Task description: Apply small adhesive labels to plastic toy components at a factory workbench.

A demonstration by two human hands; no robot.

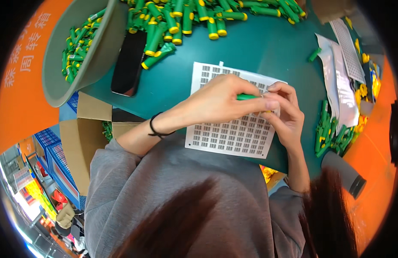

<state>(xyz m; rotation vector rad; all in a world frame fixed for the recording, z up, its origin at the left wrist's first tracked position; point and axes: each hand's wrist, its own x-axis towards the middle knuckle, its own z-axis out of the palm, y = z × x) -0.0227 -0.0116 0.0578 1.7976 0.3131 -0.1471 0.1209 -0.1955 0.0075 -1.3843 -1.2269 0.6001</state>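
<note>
Over a white sheet of small printed labels [233, 139] my two hands come together. My left hand [222, 99] is closed around a small green tube [247, 97], with its thumb and fingers on the sides. Against the tube's right end, where a bit of yellow shows, the fingertips of my right hand [289, 114] are pinched. Fingers hide most of the tube, and whether a label sits between them cannot be made out. The sheet lies flat on the green tabletop [259, 43], partly under both hands.
A pile of green tubes with yellow ends [181, 19] covers the far edge. At the left stand a grey-green basin [108, 47] of more tubes and a black phone [129, 62]. Silver pouches [336, 81], loose tubes [332, 133] and a grey cup [343, 172] are at the right.
</note>
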